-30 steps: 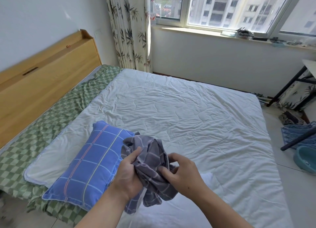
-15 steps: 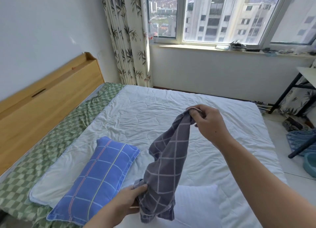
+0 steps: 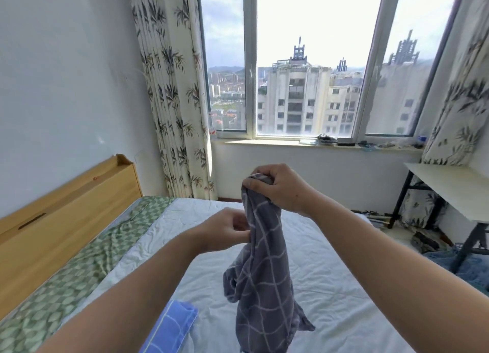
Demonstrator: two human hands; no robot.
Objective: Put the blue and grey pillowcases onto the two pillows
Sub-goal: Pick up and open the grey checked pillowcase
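Observation:
The grey checked pillowcase [image 3: 264, 286] hangs in the air above the bed, crumpled and long. My right hand [image 3: 277, 188] grips its top end, held up high. My left hand [image 3: 227, 231] pinches its left edge a little lower down. The blue checked pillow [image 3: 172, 329] lies on the bed at the bottom of the view; only its far end shows between my forearms. The second pillow is out of sight.
The bed [image 3: 330, 286] has a white quilt and a green checked sheet [image 3: 79, 273] along the wooden headboard [image 3: 66, 215] on the left. A window with curtains faces me. A white desk [image 3: 449, 191] stands at the right, with clutter on the floor under it.
My right hand has lifted the pillowcase's top end higher. My left hand has moved up from the lower end to its left edge. My head has tilted up toward the window.

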